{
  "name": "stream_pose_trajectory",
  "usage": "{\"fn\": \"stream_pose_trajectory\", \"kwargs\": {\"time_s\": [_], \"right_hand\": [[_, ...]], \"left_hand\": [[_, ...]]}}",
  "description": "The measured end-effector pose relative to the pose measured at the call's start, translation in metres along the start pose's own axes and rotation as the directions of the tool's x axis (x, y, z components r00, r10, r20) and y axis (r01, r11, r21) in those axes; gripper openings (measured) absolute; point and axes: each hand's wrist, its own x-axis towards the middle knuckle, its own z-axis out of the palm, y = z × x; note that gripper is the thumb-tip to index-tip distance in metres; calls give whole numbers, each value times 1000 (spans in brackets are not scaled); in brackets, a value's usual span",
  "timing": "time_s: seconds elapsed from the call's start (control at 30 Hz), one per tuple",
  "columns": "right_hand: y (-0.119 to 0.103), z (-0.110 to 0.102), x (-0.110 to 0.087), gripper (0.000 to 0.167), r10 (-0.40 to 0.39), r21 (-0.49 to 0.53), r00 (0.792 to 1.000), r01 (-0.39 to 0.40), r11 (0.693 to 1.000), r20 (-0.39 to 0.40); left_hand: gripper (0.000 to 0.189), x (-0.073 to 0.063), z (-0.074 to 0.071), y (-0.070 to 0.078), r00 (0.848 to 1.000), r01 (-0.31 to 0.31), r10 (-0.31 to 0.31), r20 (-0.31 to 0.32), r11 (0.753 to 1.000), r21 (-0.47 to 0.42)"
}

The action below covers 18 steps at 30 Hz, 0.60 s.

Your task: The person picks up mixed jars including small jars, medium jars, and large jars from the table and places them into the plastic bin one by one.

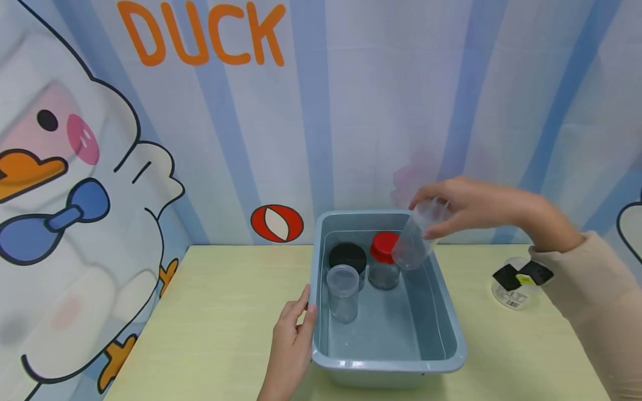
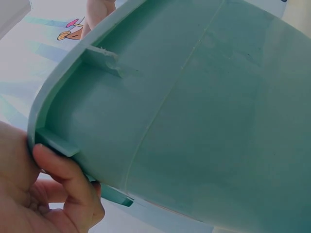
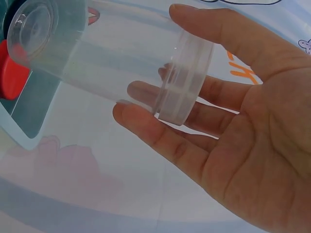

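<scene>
A blue-grey plastic bin (image 1: 391,363) stands on the table, its left rim gripped by my left hand (image 1: 293,345). Seen from the left wrist, that hand's curled fingers (image 2: 73,182) hold the rim from beneath. My right hand (image 1: 466,209) holds a clear plastic jar (image 3: 116,53) by its lidded end, thumb on one side and fingers on the other. Tilted, the jar has its base pointing down into the bin's back right part. Inside the bin are a red-lidded jar (image 1: 385,250), a black-lidded jar (image 1: 348,256) and a clear jar with a translucent lid (image 1: 343,295).
Right of the bin, another clear jar (image 1: 510,295) with a label stands on the pale yellow table (image 1: 225,312), partly behind the right wrist's black camera mount (image 1: 521,275). A striped backdrop (image 1: 361,111) with a duck print rises along the table's back edge.
</scene>
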Motion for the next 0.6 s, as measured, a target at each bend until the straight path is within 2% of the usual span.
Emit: {"fn": "stream_pose_trajectory", "kwargs": {"time_s": [0.6], "right_hand": [[-5,20,24,40,-76,33,996,75,997,45]], "left_hand": [[53,0,1,-1,1000,-9,9,-1,1000,-22]]}}
